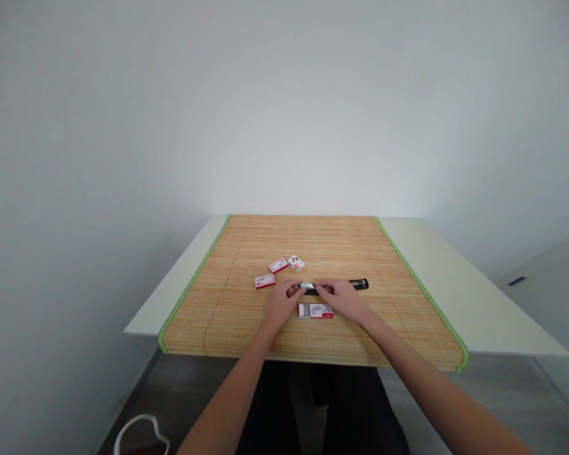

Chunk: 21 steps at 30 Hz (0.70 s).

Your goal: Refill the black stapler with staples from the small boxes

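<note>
A black stapler [359, 284] lies opened out on the bamboo mat, its long axis running left to right. My left hand [282, 299] is closed at the stapler's left end, thumb and fingers pinching it. Further along the same stapler, my right hand [341, 297] has its fingers curled over the middle part. Between the fingertips shows a silver metal strip [306, 285]; whether it is loose staples or the stapler's own rail I cannot tell. Just below the hands rests a partly slid-open red-and-white staple box [320, 311] with grey inside.
Two flat red-and-white boxes [264, 281] and a small white box with a dark picture [296, 263] sit to the upper left. The bamboo mat [322, 240] has green edges and covers the middle of a white table [483, 303]. A wall stands behind.
</note>
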### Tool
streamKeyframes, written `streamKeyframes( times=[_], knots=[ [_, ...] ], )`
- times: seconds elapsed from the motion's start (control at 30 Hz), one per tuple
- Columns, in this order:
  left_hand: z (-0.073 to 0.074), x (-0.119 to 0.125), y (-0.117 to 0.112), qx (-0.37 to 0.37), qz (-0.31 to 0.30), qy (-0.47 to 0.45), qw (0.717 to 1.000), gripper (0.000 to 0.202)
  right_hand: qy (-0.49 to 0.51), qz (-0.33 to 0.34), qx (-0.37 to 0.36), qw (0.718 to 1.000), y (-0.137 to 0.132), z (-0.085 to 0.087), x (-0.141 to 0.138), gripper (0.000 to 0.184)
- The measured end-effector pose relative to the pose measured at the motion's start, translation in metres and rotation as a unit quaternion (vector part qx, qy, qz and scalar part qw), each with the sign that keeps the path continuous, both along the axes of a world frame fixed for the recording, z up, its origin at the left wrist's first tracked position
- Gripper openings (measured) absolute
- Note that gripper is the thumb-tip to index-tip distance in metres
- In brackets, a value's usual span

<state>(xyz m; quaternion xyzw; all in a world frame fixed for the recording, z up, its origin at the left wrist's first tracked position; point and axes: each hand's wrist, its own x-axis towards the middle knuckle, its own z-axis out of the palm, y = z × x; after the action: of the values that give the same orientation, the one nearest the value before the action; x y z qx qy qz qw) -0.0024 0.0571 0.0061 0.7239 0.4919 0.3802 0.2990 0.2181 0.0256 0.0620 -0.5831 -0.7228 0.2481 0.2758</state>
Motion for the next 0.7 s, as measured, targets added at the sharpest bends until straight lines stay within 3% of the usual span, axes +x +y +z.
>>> streamKeyframes(
  times=[0.3, 0.7],
  knots=[
    [-0.004, 0.001, 0.003, 0.003, -0.004, 0.014, 1.0, 0.034, 0.011, -0.007, -0.018, 1.0, 0.013, -0.009, -0.012, 0.03],
    [-0.005, 0.001, 0.004, 0.005, -0.003, 0.013, 1.0, 0.031, 0.134, -0.118, -0.045, 0.983, 0.027, -0.044, -0.026, 0.044]
  ],
)
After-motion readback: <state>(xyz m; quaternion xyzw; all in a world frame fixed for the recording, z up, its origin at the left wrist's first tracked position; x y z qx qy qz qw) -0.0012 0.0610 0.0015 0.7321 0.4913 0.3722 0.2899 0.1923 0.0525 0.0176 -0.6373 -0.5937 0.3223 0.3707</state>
